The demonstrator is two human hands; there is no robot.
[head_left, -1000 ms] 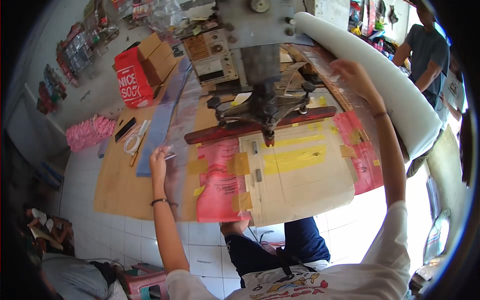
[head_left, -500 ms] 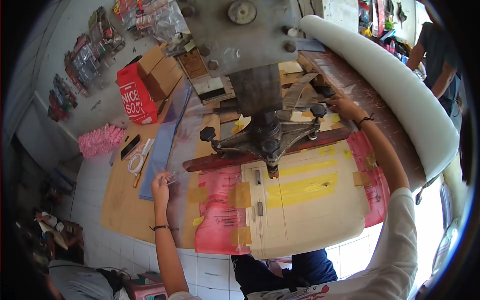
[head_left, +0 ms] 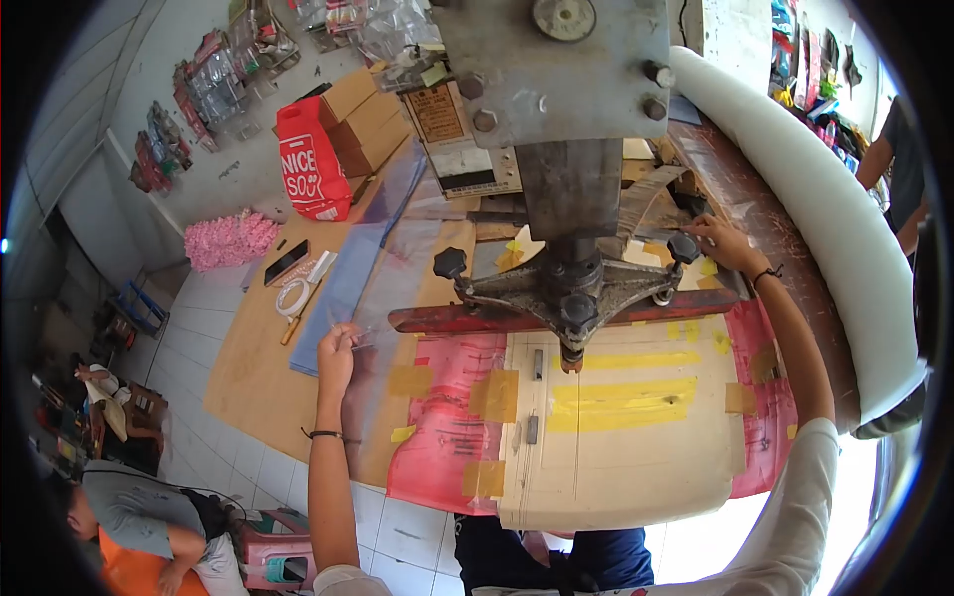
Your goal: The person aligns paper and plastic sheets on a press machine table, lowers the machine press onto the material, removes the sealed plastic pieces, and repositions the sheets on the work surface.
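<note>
Head view: clear plastic film pinched in left hand.

One left hand and one right hand; two black bracelets, one per wrist. On one press, three black knobs, four bolts and one round dial show. One cream board bears two grey metal blocks near its left edge. Near the left edge of the table: one smartphone, one tape roll. Toward its far left corner, one red bag; along its right edge, one large white roll.
</note>
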